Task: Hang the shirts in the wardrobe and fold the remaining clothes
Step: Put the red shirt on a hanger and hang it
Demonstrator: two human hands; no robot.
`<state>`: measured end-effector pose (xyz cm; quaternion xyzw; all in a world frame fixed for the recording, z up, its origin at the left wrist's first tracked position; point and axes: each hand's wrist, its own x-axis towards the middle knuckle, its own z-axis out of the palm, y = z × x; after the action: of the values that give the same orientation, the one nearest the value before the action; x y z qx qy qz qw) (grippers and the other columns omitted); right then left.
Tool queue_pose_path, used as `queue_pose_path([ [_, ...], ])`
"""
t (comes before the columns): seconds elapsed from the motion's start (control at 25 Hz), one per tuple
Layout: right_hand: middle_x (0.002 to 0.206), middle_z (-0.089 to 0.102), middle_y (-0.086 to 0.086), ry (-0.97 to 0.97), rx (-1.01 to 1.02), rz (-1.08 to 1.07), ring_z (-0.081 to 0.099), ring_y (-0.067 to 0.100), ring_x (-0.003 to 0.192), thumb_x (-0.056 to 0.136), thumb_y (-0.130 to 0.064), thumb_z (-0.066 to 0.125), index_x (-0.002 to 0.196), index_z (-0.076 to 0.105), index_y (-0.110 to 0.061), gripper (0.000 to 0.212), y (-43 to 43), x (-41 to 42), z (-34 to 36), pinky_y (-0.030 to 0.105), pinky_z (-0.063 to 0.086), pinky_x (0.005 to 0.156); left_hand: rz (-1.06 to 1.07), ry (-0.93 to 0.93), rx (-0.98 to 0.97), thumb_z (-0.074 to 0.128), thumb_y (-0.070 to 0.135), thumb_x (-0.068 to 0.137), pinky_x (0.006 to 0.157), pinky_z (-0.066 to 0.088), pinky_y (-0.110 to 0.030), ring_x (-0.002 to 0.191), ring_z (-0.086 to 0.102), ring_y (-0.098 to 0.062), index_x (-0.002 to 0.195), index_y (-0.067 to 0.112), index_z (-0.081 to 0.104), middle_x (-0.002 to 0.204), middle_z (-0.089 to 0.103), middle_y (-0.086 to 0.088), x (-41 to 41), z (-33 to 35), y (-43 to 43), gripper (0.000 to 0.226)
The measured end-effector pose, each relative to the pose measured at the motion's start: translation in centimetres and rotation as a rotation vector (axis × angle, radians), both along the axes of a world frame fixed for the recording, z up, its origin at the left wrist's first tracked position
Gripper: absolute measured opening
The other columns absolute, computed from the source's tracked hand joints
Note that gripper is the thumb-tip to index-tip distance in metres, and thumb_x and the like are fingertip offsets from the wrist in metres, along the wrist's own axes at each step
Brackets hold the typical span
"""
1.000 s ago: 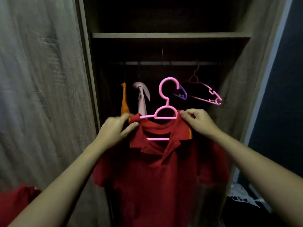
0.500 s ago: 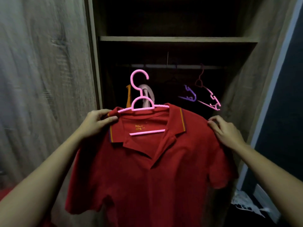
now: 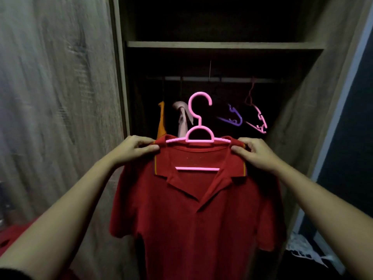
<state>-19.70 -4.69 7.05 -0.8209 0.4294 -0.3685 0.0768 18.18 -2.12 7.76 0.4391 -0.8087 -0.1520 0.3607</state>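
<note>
A red polo shirt [image 3: 193, 215] hangs on a pink hanger [image 3: 198, 126] in front of the open wardrobe. My left hand [image 3: 135, 148] pinches the shirt's left shoulder at the collar. My right hand [image 3: 256, 152] pinches the right shoulder. The hanger's hook stands upright below the wardrobe rail [image 3: 212, 78], not touching it. The shirt faces me with its collar open and its sleeves hanging down.
On the rail hang an orange garment [image 3: 161, 122], a pale pink garment [image 3: 182, 118], a purple hanger [image 3: 234, 118] and a pink empty hanger [image 3: 258, 120]. A shelf [image 3: 222, 45] sits above the rail. Wooden panels flank both sides. Red cloth [image 3: 12, 237] lies lower left.
The shirt and hanger shifted right and now hang level and centred. My right hand moved from the sleeve edge up to the right shoulder by the collar.
</note>
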Motion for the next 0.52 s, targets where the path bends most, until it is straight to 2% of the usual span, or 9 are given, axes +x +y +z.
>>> queue_pose_path([
  [0.08, 0.066, 0.058, 0.003, -0.038, 0.011, -0.035, 0.049, 0.009, 0.062, 0.072, -0.076, 0.047, 0.076, 0.059, -0.014, 0.063, -0.5, -0.4, -0.2, 0.044, 0.045, 0.063, 0.07, -0.057, -0.004, 0.053, 0.085, 0.06, 0.066, 0.049, -0.026, 0.069, 0.057, 0.0, 0.082, 0.019, 0.068, 0.072, 0.066, 0.002, 1.0, -0.9, -0.5, 0.071],
  [0.16, 0.071, 0.062, 0.0, 0.01, 0.017, -0.128, 0.055, 0.011, 0.067, 0.073, -0.078, 0.044, 0.081, 0.06, -0.018, 0.062, -0.6, -0.8, 0.5, 0.044, 0.047, 0.067, 0.129, -0.052, -0.033, 0.054, 0.085, 0.059, 0.065, 0.051, -0.035, 0.066, 0.056, -0.008, 0.082, 0.011, 0.066, 0.071, 0.065, -0.005, 1.4, -2.1, -0.6, 0.078],
  [0.24, 0.09, 0.068, 0.001, 0.142, -0.095, -0.298, 0.062, 0.018, 0.086, 0.081, -0.063, 0.048, 0.097, 0.062, -0.025, 0.043, -0.1, 0.0, 1.3, 0.04, 0.048, 0.079, 0.186, -0.003, -0.12, 0.054, 0.079, 0.064, 0.058, 0.046, -0.036, 0.059, 0.048, -0.005, 0.074, 0.009, 0.061, 0.062, 0.056, 0.002, 1.5, -2.8, -0.8, 0.071],
  [0.28, 0.104, 0.066, 0.004, 0.17, -0.196, -0.37, 0.059, 0.023, 0.098, 0.084, -0.053, 0.052, 0.107, 0.06, -0.026, 0.037, 0.2, 0.8, 1.5, 0.04, 0.045, 0.086, 0.209, 0.032, -0.164, 0.054, 0.072, 0.068, 0.055, 0.042, -0.033, 0.055, 0.044, -0.002, 0.07, 0.012, 0.057, 0.057, 0.051, 0.007, 1.3, -3.0, -0.8, 0.061],
  [0.32, 0.112, 0.061, 0.007, 0.135, -0.29, -0.409, 0.055, 0.027, 0.105, 0.084, -0.044, 0.055, 0.116, 0.056, -0.022, 0.039, 0.8, 2.1, 1.7, 0.04, 0.041, 0.091, 0.221, 0.059, -0.204, 0.054, 0.066, 0.071, 0.052, 0.038, -0.03, 0.051, 0.04, 0.001, 0.067, 0.015, 0.052, 0.054, 0.048, 0.009, 1.2, -3.1, -0.9, 0.051],
  [0.36, 0.112, 0.058, 0.009, 0.061, -0.333, -0.407, 0.053, 0.028, 0.105, 0.083, -0.037, 0.058, 0.118, 0.053, -0.015, 0.042, 1.5, 3.7, 1.6, 0.039, 0.04, 0.091, 0.233, 0.075, -0.235, 0.054, 0.063, 0.072, 0.05, 0.033, -0.025, 0.049, 0.039, 0.001, 0.065, 0.02, 0.049, 0.054, 0.048, 0.009, 0.9, -3.2, -0.8, 0.043],
  [0.4, 0.106, 0.058, 0.008, -0.055, -0.262, -0.34, 0.055, 0.027, 0.1, 0.083, -0.031, 0.06, 0.118, 0.05, -0.011, 0.041, 2.4, 5.7, 1.4, 0.037, 0.042, 0.088, 0.231, 0.079, -0.267, 0.055, 0.06, 0.074, 0.049, 0.031, -0.023, 0.048, 0.039, 0.0, 0.063, 0.024, 0.047, 0.054, 0.049, 0.009, 0.7, -3.3, -0.7, 0.039],
  [0.44, 0.099, 0.059, 0.004, -0.199, -0.064, -0.238, 0.058, 0.023, 0.095, 0.085, -0.028, 0.062, 0.116, 0.048, -0.009, 0.039, 3.3, 7.8, 1.2, 0.033, 0.044, 0.085, 0.227, 0.077, -0.284, 0.056, 0.058, 0.074, 0.048, 0.03, -0.022, 0.047, 0.039, 0.0, 0.061, 0.025, 0.045, 0.055, 0.048, 0.008, 0.4, -3.3, -0.4, 0.038],
  [0.52, 0.094, 0.06, 0.0, -0.537, 0.463, -0.027, 0.061, 0.019, 0.096, 0.09, -0.028, 0.059, 0.116, 0.048, -0.01, 0.033, 4.5, 11.8, 1.0, 0.028, 0.045, 0.082, 0.221, 0.061, -0.303, 0.055, 0.058, 0.076, 0.049, 0.029, -0.021, 0.047, 0.041, 0.0, 0.057, 0.023, 0.04, 0.053, 0.046, 0.006, -0.6, -3.4, 0.3, 0.042],
])
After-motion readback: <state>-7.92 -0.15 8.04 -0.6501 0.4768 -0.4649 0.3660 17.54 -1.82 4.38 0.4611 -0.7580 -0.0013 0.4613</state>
